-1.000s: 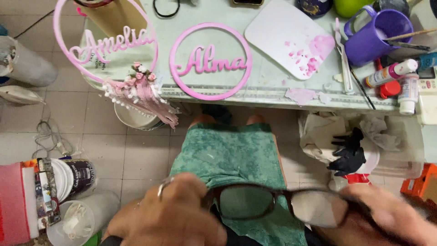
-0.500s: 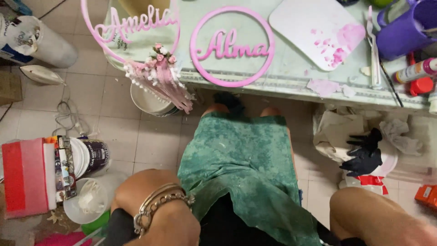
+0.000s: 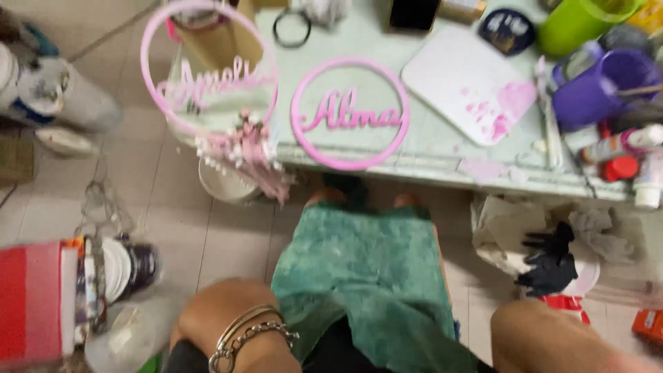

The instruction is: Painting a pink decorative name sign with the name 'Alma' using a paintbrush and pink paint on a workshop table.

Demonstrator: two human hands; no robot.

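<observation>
At 9 o'clock on the tiled floor, a red and white stack (image 3: 31,297) sits beside a roll of plates and lids (image 3: 114,273); a white cylinder (image 3: 52,93) lies at 10 o'clock. At 7 o'clock the left forearm (image 3: 228,324) comes in with metal bracelets (image 3: 252,336) at the wrist. The left hand is cut off by the bottom edge, so can't tell its grip.

At 11 o'clock a pink ring with a cursive word (image 3: 209,77) hangs half off the pale green table (image 3: 428,148), with a pink tassel bunch (image 3: 252,155) dangling below it. A second pink word ring (image 3: 350,113) lies flat at 12 o'clock, its lettering reading left to right.

Dead centre, running down to 6 o'clock, is the green cloth (image 3: 366,276) on the lap, nearest both arms. Its long axis runs 12 to 6, with the far hem pointing at the table (two feet peek out there).

At 1 o'clock lies a white board with pink paint smears (image 3: 459,79), then a purple cup (image 3: 597,86) and a green cup (image 3: 577,21) at 2. A black glove (image 3: 549,262) sits at 4 o'clock. The right forearm (image 3: 552,338) enters at 5 o'clock. The right hand is out of frame too, grip unknown.
</observation>
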